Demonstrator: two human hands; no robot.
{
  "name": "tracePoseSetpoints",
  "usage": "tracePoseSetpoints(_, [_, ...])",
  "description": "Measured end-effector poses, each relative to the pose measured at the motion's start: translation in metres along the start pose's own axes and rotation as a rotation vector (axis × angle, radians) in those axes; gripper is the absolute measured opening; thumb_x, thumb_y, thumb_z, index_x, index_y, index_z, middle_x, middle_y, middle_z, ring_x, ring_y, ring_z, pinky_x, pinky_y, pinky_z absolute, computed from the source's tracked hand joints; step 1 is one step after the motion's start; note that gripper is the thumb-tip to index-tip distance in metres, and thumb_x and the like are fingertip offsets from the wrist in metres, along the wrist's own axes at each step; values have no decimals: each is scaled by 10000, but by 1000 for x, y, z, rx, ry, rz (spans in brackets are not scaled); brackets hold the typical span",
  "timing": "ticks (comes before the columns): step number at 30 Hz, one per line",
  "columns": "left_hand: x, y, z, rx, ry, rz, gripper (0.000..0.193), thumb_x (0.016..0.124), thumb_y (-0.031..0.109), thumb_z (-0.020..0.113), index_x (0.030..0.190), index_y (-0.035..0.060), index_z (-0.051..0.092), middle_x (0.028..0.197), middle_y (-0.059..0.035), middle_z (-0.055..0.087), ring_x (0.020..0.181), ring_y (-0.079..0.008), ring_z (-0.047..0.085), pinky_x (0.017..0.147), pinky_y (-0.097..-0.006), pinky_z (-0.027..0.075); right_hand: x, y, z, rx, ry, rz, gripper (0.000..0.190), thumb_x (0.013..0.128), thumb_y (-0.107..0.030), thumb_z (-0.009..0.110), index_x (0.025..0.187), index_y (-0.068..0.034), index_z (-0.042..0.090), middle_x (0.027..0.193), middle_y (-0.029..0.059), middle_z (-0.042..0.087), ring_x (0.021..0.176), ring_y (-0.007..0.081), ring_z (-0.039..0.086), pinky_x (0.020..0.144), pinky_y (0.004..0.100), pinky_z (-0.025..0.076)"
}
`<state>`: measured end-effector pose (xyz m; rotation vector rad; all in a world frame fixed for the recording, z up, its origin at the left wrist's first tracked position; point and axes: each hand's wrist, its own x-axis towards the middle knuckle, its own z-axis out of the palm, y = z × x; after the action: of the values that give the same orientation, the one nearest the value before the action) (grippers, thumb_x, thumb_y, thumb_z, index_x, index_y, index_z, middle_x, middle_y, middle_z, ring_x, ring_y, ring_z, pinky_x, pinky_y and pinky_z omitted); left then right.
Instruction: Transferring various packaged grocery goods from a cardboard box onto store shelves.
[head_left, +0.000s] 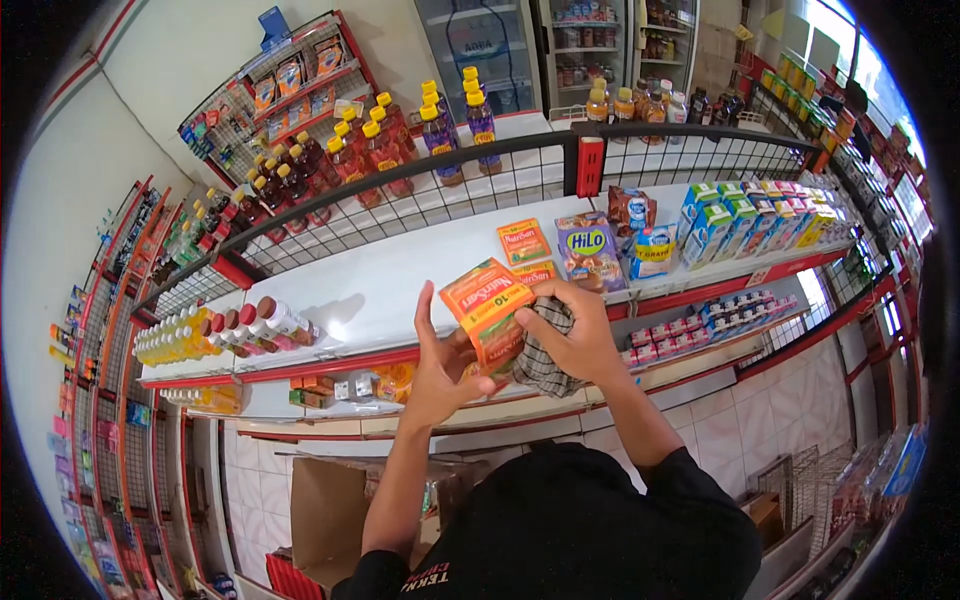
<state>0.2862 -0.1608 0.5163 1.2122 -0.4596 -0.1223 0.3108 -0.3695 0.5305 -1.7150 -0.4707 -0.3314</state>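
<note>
An orange NutriSari drink box (491, 311) is held tilted in front of the white shelf (390, 277). My right hand (570, 330) grips its right edge and also clasps a crumpled black-and-white checked cloth (549, 352). Beside the box's left side, my left hand (446, 367) has its fingers apart, thumb near the lower edge; whether it touches the box is hard to tell. Behind the held box, another NutriSari box (523, 241) stands on the shelf, with one more partly hidden (534, 271). To their right is a purple HiLo box (591, 251).
Milk cartons (709, 221) line the shelf's right part; bottles with dark red caps (274, 322) stand at its left. A black wire mesh divider (495, 180) runs behind. Small packs (664, 337) fill a lower shelf. An open cardboard box (326, 517) sits low at the left.
</note>
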Motion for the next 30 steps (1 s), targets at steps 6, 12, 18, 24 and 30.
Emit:
tracePoseSetpoints(6, [54,-1,9,130,89,-54,956,842,-26,702,1504,183,45,1270,-231,548,1156,-266,589,934,-402,512,29,0,-17,-113,76,-106,305,833,-159,751,1050,8,617,925,96,650,877,152,607,790,295,470])
tracePoseSetpoints(12, [104,-21,-8,145,218,-158,851,842,105,749,1485,110,191,1153,-182,629,1063,-220,623,896,-356,522,50,6,-44,-451,-81,-76,741,745,-275,817,1377,-97,473,1347,172,520,1222,340,538,1031,414,419])
tracePoseSetpoints(18, [130,-39,-14,185,104,-205,811,818,155,783,1442,-9,291,1161,-150,626,1095,-209,605,925,-352,509,66,30,-55,-398,-202,55,835,747,-295,802,1459,-167,384,1410,170,482,1271,364,500,1022,411,435])
tracePoseSetpoints(24, [148,-46,-37,551,1,-259,625,791,274,815,1249,-37,526,1138,-132,616,1077,-207,599,913,-357,494,81,59,-46,-437,-185,9,735,771,-219,770,1428,-176,443,1274,168,571,1105,348,599,893,404,496])
tracePoseSetpoints(30, [167,-52,-35,872,115,-192,567,812,389,778,1160,-22,605,1048,-151,641,968,-238,631,865,-364,502,99,75,-39,-626,-89,13,631,800,-243,732,1386,-175,507,1267,129,555,997,315,627,799,409,515])
